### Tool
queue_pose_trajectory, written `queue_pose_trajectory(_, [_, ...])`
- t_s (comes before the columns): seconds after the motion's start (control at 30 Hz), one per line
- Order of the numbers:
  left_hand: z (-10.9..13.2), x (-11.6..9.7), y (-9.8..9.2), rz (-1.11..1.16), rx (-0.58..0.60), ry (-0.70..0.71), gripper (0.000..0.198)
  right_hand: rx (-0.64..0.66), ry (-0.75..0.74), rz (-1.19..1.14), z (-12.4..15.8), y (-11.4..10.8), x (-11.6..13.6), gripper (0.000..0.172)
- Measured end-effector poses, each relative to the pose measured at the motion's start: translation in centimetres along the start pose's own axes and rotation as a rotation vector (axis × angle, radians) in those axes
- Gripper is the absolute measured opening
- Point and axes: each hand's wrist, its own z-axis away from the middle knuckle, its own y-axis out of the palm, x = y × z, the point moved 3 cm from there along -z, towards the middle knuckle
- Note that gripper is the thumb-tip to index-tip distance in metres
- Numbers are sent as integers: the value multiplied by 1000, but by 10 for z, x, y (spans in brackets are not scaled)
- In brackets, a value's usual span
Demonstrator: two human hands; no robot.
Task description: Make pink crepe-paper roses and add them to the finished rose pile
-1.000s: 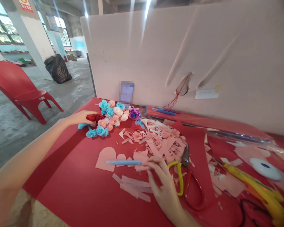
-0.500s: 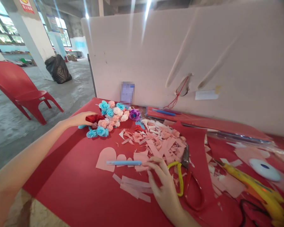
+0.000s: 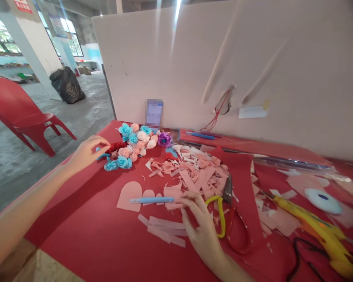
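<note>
My left hand (image 3: pixel 87 152) is at the left side of a cluster of paper flowers, its fingertips close beside a red paper rose (image 3: pixel 117 147). Its thumb and forefinger are a little apart, and nothing shows between them. Around the rose are blue flowers (image 3: pixel 124 162), pink flowers (image 3: pixel 124 152) and a purple flower (image 3: pixel 164 139). My right hand (image 3: pixel 198 223) rests on the red tabletop with loosely bent, parted fingers, at the right end of a light blue pen (image 3: pixel 153 200). Beneath the pen are pink paper petal shapes (image 3: pixel 130 192), with pink strips (image 3: pixel 166 229) nearer to me.
Paper scraps (image 3: pixel 204 176) are heaped mid-table. Scissors (image 3: pixel 228 192) with yellow and red handles lie right of my right hand. Farther right are a yellow glue gun (image 3: pixel 308 223) with a cord and a white oval object (image 3: pixel 322 201). A phone (image 3: pixel 154 113) leans on the back panel (image 3: pixel 179 70).
My left hand has drawn back a little to the left from the red rose, leaving it in the cluster. My right hand stays by the pen. The view has shifted slightly.
</note>
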Motion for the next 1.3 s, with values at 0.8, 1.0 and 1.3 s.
queue_pose_trajectory(0.8, [65,-73,44,85,233,445,45,-9,97,40,0,2,-4,22])
queue_pose_trajectory(1.0, [67,-79,44,93,283,357,36,-5,126,106,1,4,-8,23])
queue_pose_trajectory(1.3, [71,-79,56,112,343,346,32,126,170,214,4,11,-6,33])
